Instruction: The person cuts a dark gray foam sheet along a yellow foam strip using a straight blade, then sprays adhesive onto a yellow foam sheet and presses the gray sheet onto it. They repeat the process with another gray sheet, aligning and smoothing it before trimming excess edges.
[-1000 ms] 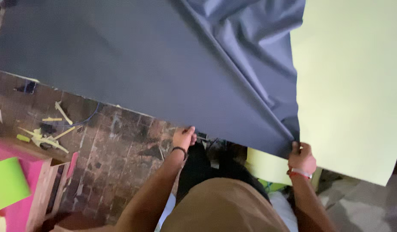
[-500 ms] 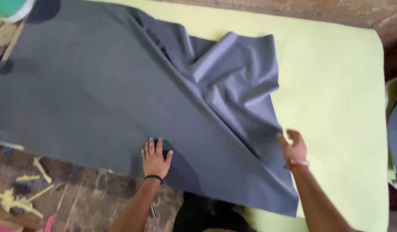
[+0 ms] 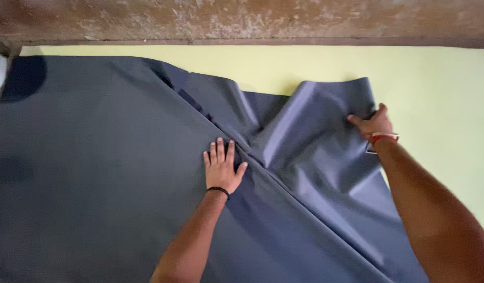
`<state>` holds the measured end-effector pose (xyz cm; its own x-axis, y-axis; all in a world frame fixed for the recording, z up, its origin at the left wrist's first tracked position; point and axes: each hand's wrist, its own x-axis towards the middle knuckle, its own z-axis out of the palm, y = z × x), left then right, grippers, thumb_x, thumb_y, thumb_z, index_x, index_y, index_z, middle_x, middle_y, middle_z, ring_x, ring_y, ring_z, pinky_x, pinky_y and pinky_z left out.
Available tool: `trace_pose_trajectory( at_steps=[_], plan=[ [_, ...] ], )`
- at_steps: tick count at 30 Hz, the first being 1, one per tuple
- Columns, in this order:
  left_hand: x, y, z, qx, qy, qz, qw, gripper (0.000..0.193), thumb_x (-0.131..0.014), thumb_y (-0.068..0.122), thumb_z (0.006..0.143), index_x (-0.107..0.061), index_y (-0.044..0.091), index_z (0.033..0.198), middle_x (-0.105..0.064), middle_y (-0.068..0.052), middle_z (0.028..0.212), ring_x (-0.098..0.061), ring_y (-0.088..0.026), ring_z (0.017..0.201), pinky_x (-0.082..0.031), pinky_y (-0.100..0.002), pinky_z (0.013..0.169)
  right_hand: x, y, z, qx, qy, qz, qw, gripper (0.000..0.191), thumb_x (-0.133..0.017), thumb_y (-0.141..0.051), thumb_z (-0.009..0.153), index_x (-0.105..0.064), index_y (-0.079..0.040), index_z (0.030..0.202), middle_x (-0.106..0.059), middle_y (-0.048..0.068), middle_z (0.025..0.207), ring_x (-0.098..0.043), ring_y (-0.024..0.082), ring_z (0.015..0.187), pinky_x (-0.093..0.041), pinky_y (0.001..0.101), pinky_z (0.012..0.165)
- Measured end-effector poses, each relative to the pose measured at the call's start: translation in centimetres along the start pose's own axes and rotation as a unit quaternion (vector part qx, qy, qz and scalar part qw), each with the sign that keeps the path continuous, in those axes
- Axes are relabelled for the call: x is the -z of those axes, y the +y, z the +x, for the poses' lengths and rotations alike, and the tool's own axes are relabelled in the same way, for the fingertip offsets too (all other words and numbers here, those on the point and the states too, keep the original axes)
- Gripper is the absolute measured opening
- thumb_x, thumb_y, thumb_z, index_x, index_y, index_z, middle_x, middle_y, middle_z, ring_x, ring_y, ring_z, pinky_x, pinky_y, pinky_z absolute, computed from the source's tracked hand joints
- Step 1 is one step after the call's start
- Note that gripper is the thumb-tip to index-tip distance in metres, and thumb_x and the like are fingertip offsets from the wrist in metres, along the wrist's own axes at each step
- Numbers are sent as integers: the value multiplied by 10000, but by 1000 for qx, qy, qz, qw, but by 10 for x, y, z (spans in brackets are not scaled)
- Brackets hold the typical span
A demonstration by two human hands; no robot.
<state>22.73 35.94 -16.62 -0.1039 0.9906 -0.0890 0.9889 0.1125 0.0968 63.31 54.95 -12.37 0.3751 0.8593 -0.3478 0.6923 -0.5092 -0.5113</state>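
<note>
Your left hand (image 3: 222,170) presses flat, fingers spread, on the grey fabric (image 3: 95,173) covering the yellow-green tabletop (image 3: 436,89). Your right hand (image 3: 374,124) pinches the fabric's far right rumpled edge.

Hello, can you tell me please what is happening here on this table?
A person is spreading a large dark grey cloth over a pale yellow surface. The left hand lies flat on the cloth, pressing it down beside a long fold. The right hand grips the cloth's far right edge, where the cloth is bunched and wrinkled. The left part lies smooth.
</note>
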Motion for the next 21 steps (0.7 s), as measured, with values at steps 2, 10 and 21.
trace_pose_trajectory(
  at_steps=[2, 10, 21],
  plan=[
    [0, -1, 7, -6, 20, -15, 1000, 812, -504, 621, 938, -323, 152, 1575, -236, -216, 1644, -211, -409, 1513, -145, -625, 1209, -2, -10, 19, -13, 26, -70, 997, 1038, -923, -487, 768, -385, 41, 1482, -571, 304, 1377, -574, 431, 1259, -472, 537, 1052],
    [-9, -6, 4, -9, 44, -65, 997, 807, -527, 609, 936, -346, 150, 1575, -258, -210, 1645, -233, -412, 1511, -162, -616, 1211, 1, -5, 83, 179, -12, 127, 976, 406, -870, -304, 945, -710, 5, 1152, -715, 133, 1062, -647, 227, 944, -510, 366, 837],
    [-14, -8, 10, 8, 58, -83, 995, 894, -454, 679, 960, -262, 88, 1604, -224, -246, 1642, -194, -423, 1514, -125, -624, 1215, 124, 27, 171, 293, 143, 41, 944, 233, -855, -169, 976, -723, -12, 1086, -731, 85, 986, -647, 178, 871, -515, 344, 800]
  ],
)
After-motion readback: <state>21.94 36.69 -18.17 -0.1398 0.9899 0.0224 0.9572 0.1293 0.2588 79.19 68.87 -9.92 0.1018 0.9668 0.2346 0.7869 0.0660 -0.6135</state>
